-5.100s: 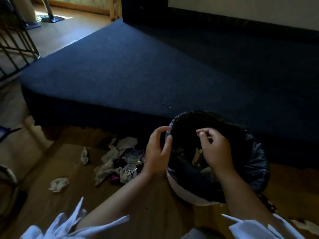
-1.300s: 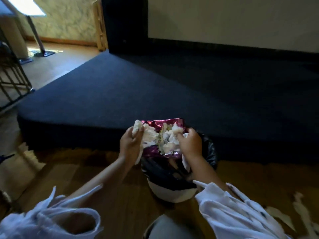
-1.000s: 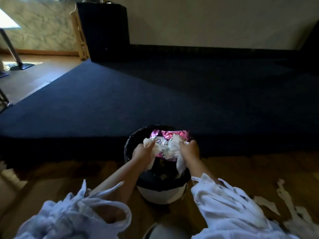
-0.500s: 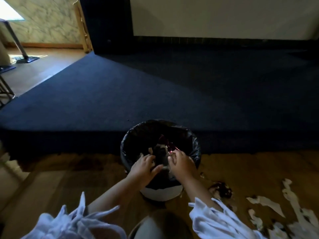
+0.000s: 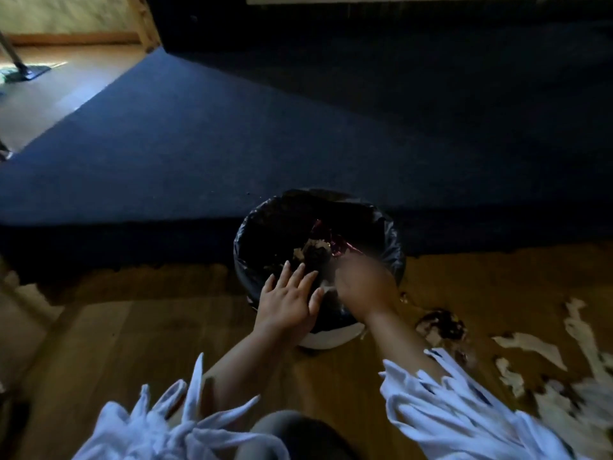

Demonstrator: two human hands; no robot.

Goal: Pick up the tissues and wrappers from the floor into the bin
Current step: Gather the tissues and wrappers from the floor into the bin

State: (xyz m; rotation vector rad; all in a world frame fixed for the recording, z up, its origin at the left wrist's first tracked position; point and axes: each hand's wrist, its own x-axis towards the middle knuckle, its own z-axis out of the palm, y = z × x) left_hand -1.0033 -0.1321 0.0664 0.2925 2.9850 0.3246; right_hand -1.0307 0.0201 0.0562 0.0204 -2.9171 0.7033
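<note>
Nearby, tissues (image 5: 527,346) strew the floor (image 5: 132,343) beside the bin (image 5: 331,338); carpet (image 5: 232,144) behind.

The person wears a white garment. The left sleeve (image 5: 156,426), near at the left, ends in long pointed strips of cloth, like a cut fringe. The right sleeve (image 5: 447,413), near at the right, has the same strips, some with thin dark lines. Both forearms are bare below the sleeves. The left hand (image 5: 288,302) is bare; the right hand (image 5: 361,283) is blurred. The rounded grey shape (image 5: 292,433) near the centre is perhaps a knee in grey trousers.
</note>
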